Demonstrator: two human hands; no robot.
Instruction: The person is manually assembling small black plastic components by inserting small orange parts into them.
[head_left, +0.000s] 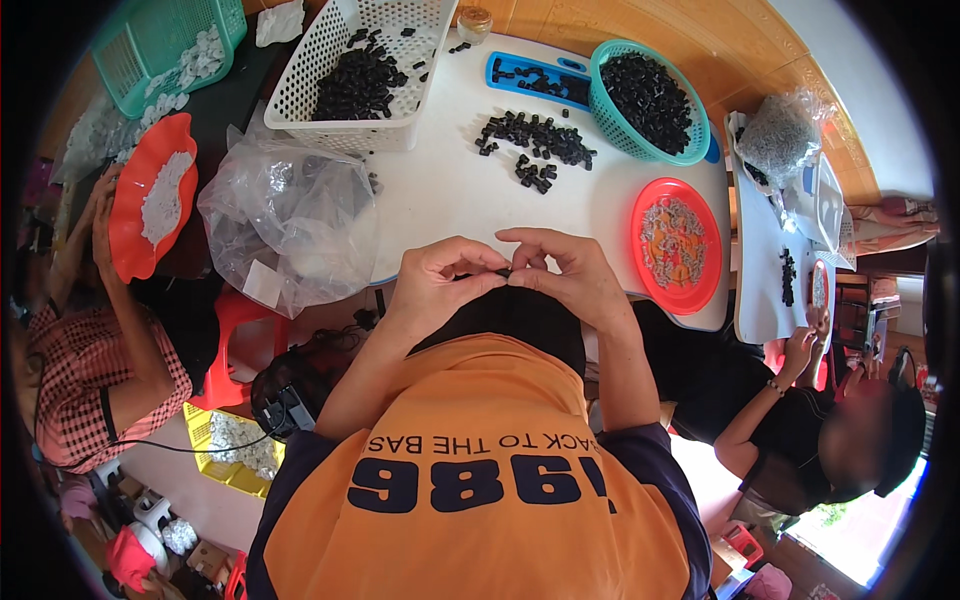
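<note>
Black small part [503, 272] pinched between left hand [440, 275], right hand [565, 272] fingertips.

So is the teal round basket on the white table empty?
No, the teal round basket is filled with small black parts.

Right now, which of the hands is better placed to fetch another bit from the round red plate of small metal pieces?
Probably the right hand: the round red plate of small metal pieces lies just beside it, while the left hand, pinching the same small black part, would have to cross over.
</note>
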